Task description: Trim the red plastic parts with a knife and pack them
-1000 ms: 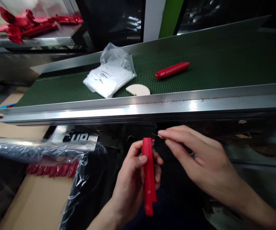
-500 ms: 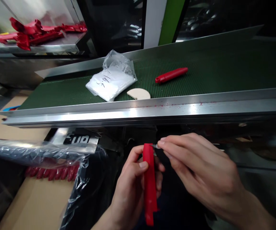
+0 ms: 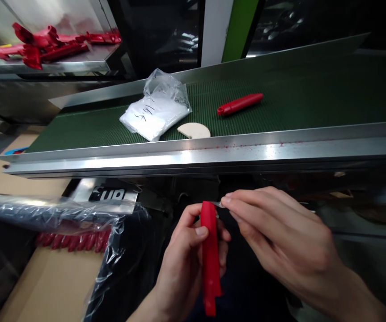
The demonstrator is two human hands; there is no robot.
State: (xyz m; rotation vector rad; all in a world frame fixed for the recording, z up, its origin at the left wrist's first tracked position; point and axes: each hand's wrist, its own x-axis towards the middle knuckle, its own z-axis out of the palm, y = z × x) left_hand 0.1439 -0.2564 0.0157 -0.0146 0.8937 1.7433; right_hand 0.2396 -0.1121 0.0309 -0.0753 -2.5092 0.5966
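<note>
My left hand (image 3: 182, 264) is closed round a long red plastic handle (image 3: 210, 259), held upright below the conveyor's front rail. My right hand (image 3: 280, 241) pinches a small thin metal piece (image 3: 217, 204) at its fingertips, right at the top end of the red handle. A second red handle (image 3: 240, 103) lies on the green conveyor belt (image 3: 296, 94) further back. Both hands are close together in front of the dark space under the rail.
On the belt lie a clear plastic bag with white contents (image 3: 155, 112) and a beige half-round piece (image 3: 194, 130). A steel rail (image 3: 213, 154) fronts the belt. A plastic-lined cardboard box (image 3: 55, 268) with several red handles sits lower left. Red parts (image 3: 45, 40) lie on a shelf upper left.
The view shifted slightly down, and my right hand brought the small metal piece closer to the top of the red handle. My left hand keeps its hold.
</note>
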